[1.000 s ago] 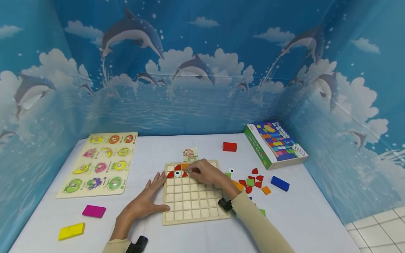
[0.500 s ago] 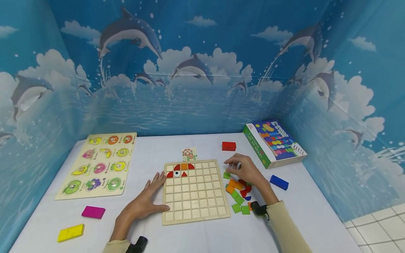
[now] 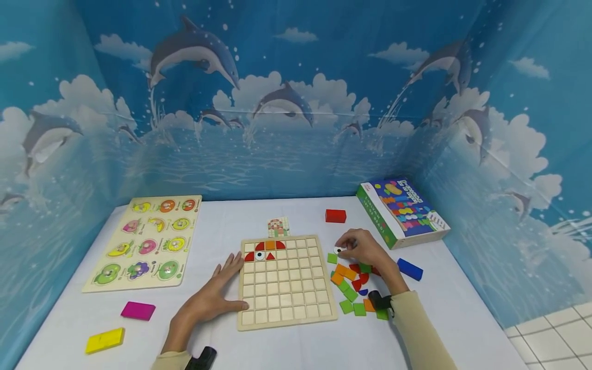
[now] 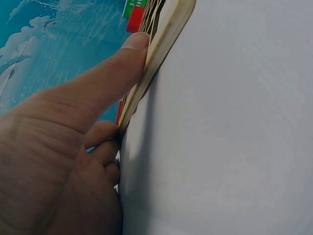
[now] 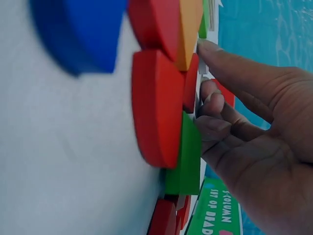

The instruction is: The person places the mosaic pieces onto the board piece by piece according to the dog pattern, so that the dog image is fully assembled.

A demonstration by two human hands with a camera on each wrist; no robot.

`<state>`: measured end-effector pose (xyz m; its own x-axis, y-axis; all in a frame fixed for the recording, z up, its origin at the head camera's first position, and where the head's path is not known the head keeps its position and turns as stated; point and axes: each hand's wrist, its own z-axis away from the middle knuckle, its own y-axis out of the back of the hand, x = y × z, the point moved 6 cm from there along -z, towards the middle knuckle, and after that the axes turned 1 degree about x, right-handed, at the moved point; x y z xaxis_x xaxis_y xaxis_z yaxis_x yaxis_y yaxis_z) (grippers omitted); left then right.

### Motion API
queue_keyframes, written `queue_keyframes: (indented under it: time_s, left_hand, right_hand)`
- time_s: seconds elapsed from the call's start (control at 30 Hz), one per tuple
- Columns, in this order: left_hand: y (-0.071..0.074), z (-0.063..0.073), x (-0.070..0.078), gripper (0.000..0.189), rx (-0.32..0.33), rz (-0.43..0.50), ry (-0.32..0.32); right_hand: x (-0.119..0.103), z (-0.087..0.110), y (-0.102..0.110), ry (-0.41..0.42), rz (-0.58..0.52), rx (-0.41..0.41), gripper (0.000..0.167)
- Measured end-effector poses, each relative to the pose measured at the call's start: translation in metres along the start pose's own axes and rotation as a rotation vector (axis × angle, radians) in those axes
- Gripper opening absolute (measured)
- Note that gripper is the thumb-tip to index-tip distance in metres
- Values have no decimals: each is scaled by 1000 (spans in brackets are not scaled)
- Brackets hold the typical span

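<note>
My left hand (image 3: 209, 297) rests at the left edge of a wooden grid board (image 3: 285, 292), fingers spread. In the left wrist view its thumb (image 4: 110, 73) touches the board's side (image 4: 168, 39). Red pieces, an orange square (image 3: 270, 245) and a white eye disc (image 3: 260, 256) fill several cells at the board's upper left. To the right of the board, my right hand (image 3: 369, 252) pinches a second eye disc (image 3: 338, 251), partly covered by the fingertips. A green square (image 3: 332, 258) lies just below it. Red pieces (image 5: 156, 107) appear close up in the right wrist view.
Several loose coloured pieces (image 3: 347, 293) lie right of the board. A small picture card (image 3: 278, 226) is behind it. A fruit puzzle board (image 3: 143, 246), magenta block (image 3: 138, 311), yellow block (image 3: 105, 340), red block (image 3: 335, 216), blue block (image 3: 409, 269) and box (image 3: 402, 210) stand around.
My right hand has left the board, where a red piece now shows beside the orange square, and has moved right onto the loose eye disc. My left hand has stayed put.
</note>
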<state>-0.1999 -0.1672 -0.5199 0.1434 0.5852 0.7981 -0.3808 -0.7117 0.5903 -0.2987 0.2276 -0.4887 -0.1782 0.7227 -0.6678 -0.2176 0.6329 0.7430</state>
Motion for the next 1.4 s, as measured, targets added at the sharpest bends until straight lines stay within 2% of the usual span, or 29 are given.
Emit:
queue_keyframes:
  time_s: [0.17, 0.33, 0.53, 0.77, 0.93, 1.03, 1.17, 1.4]
  left_hand:
    - [0, 0, 1, 119, 3, -1, 4]
    - [-1, 0, 1, 120, 3, 4, 19]
    - [-2, 0, 1, 120, 3, 2, 19]
    - [-2, 0, 1, 120, 1, 9, 17]
    - [-2, 0, 1, 120, 6, 10, 21]
    - [-1, 0, 1, 120, 9, 10, 19]
    - [-1, 0, 1, 120, 15, 1, 20]
    - [-1, 0, 1, 119, 13, -1, 11]
  right_hand:
    - [-1, -3, 0, -51, 8, -2, 13]
    - [-5, -5, 1, -74, 18, -13, 13]
    - [-7, -10, -2, -69, 34, -60, 26]
    - [-7, -13, -4, -55, 46, -66, 16]
    - [-12, -13, -4, -40, 24, -72, 15]
    - [-21, -12, -5, -5, 6, -61, 11]
    - [-44, -13, -12, 96, -73, -54, 4]
    - [-87, -21, -48, 227, -231, -116, 12]
